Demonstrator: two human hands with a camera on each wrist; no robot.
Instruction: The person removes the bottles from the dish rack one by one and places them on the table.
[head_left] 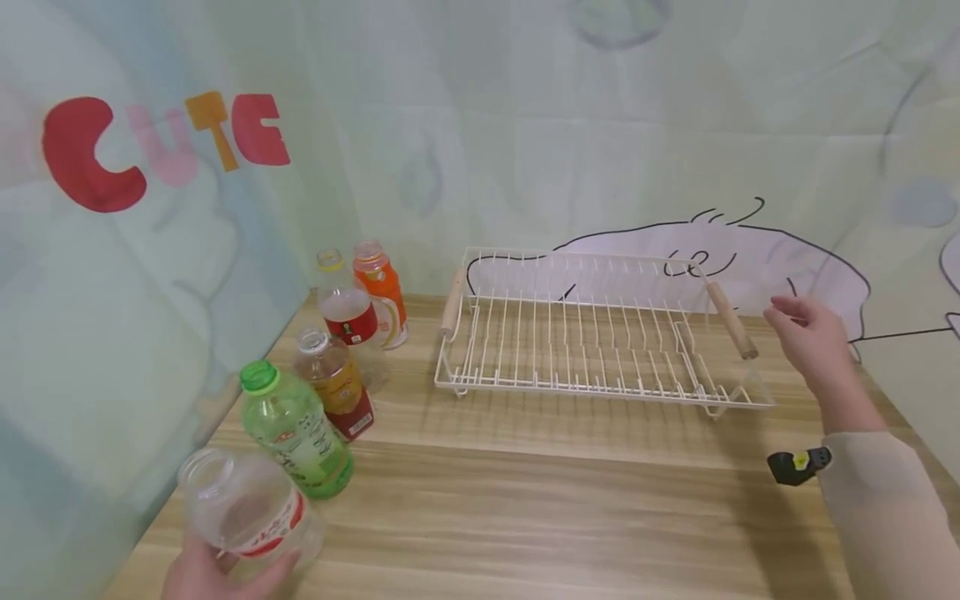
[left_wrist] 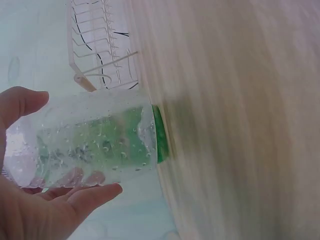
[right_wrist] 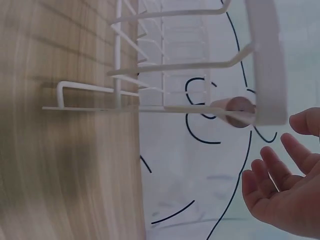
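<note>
My left hand [head_left: 225,575] holds a clear plastic bottle [head_left: 258,508] with a red-and-white label and no cap, at the near left of the table. Droplets cling to this bottle in the left wrist view, where the thumb lies on one side and the fingers on the other. Right behind it stands a green bottle [head_left: 296,433]. A white wire dish rack [head_left: 592,387] with wooden handles rests further back. My right hand [head_left: 813,337] hovers beside the rack's right handle [head_left: 731,321], loosely bent fingers holding nothing; a gap shows in the right wrist view.
Beyond the green bottle stand a brown-labelled bottle [head_left: 335,383], a red-labelled clear bottle [head_left: 350,317] and an orange bottle [head_left: 384,287], in a row along the left. Printed curtains [head_left: 375,150] enclose the wooden table [head_left: 525,500] at the back and sides.
</note>
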